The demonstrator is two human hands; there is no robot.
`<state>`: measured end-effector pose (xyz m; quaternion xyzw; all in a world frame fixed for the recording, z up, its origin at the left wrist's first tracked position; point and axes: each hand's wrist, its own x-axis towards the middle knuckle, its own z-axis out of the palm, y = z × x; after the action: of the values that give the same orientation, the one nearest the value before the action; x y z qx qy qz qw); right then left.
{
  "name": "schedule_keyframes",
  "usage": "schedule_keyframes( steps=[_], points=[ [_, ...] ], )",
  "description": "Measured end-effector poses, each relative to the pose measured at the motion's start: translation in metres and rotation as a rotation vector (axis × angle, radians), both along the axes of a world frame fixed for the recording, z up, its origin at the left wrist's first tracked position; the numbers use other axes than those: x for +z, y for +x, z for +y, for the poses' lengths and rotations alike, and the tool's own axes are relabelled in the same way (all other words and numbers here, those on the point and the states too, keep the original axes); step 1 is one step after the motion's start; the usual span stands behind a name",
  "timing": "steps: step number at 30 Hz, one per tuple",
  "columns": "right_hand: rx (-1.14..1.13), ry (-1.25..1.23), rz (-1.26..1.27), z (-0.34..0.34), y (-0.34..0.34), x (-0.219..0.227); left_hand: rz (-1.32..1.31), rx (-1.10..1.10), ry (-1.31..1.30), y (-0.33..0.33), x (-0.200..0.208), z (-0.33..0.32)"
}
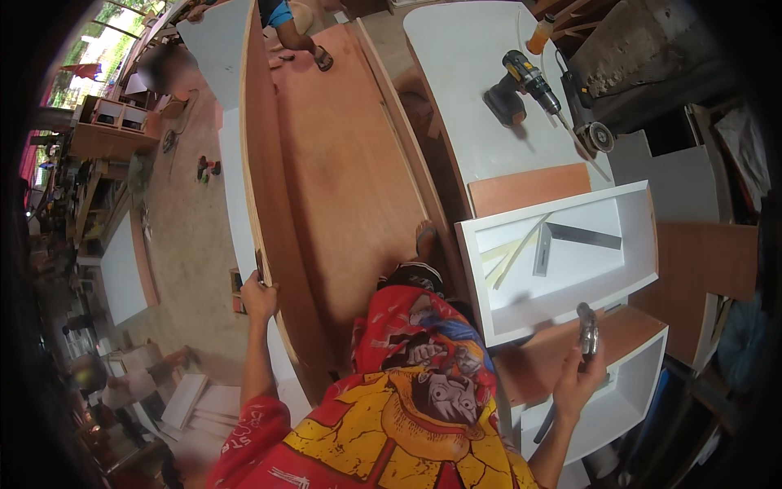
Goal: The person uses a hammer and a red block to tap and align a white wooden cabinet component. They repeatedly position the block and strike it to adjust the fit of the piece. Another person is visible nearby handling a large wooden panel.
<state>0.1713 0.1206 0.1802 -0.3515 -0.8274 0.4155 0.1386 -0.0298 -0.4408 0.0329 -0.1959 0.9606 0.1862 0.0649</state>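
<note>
In my right hand [577, 381] is a hammer [588, 324], its metal head up and its handle running down past my wrist. My left hand [259, 298] is closed at the top edge of a long upright wooden panel [261, 175]. A small dark sliver [259, 261] shows just beyond those fingers, too small to name. The panel forms one side of a large open wooden case [350, 147], and my bare foot [425, 238] is by its right side.
To the right a white table [468, 73] carries a cordless drill [528, 81], an angle grinder [597, 137] and a bottle [540, 34]. A white drawer [481, 322] holds a try square [541, 248] and pale strips. Another person's leg [297, 41] is at the case's far end.
</note>
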Motion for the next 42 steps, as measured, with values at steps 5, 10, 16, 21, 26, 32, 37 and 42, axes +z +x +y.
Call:
schedule_keyframes(
  steps=[5, 10, 16, 21, 26, 32, 37, 42],
  points=[
    [0.008, 0.0, -0.014, -0.008, -0.013, 0.009, 0.032, -0.005, 0.044, 0.004, -0.005, -0.04],
    [0.072, -0.048, -0.005, -0.009, -0.016, 0.006, 0.01, 0.042, 0.081, 0.003, -0.001, -0.054],
    [0.08, -0.033, 0.038, -0.019, -0.026, 0.01, 0.091, 0.038, 0.054, 0.004, 0.0, -0.059],
    [0.068, -0.099, -0.019, -0.015, -0.021, 0.008, 0.123, 0.067, 0.108, 0.004, 0.008, -0.066],
    [0.1, -0.063, -0.035, -0.012, -0.021, 0.007, 0.174, 0.126, -0.01, 0.007, 0.021, -0.093],
    [0.096, -0.067, 0.078, -0.019, -0.026, 0.003, 0.117, 0.293, -0.184, 0.014, 0.049, -0.128],
    [0.094, -0.051, 0.095, -0.025, -0.031, 0.011, 0.157, 0.325, -0.399, 0.015, 0.052, -0.18],
    [0.105, -0.011, 0.12, -0.033, -0.036, 0.011, 0.165, 0.335, -0.597, 0.013, 0.053, -0.24]
  ],
)
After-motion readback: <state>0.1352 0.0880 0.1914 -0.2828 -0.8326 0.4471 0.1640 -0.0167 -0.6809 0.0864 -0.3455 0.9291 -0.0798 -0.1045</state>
